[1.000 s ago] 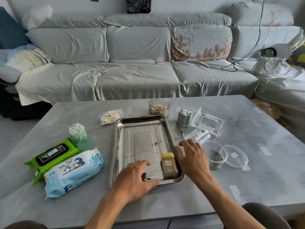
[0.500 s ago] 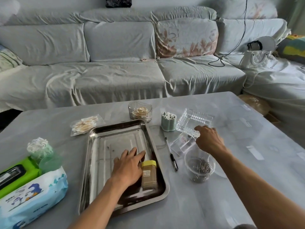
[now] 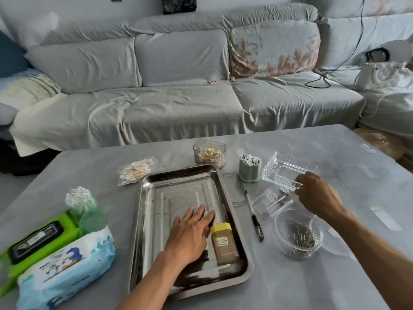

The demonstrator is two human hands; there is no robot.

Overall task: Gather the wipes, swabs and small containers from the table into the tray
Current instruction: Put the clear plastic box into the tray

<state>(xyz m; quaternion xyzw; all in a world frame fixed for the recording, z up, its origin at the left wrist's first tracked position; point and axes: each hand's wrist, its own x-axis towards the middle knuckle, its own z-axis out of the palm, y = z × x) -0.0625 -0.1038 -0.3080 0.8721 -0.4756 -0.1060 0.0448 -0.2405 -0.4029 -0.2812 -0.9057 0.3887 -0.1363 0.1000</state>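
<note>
Reaching now past the round paperclip tub point(image 3: 298, 234), right hand point(image 3: 317, 195) pinching the near rim of the clear ribbed dish point(image 3: 288, 170), off the tray a second ago. Left hand point(image 3: 190, 237) flat, fingers spread, steadying the steel tray point(image 3: 145, 220) beside the yellow-capped bottle point(image 3: 223, 242). Wipes and swabs not yet gathered.

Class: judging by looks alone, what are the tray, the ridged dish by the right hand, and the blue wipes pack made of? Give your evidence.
Tray: probably stainless steel; mirror-bright and reflective.
Ridged dish: clear glass or hard plastic; transparent, with glinting ribs. The look cannot settle which.
Blue wipes pack: soft printed plastic film; glossy and creased.
</note>
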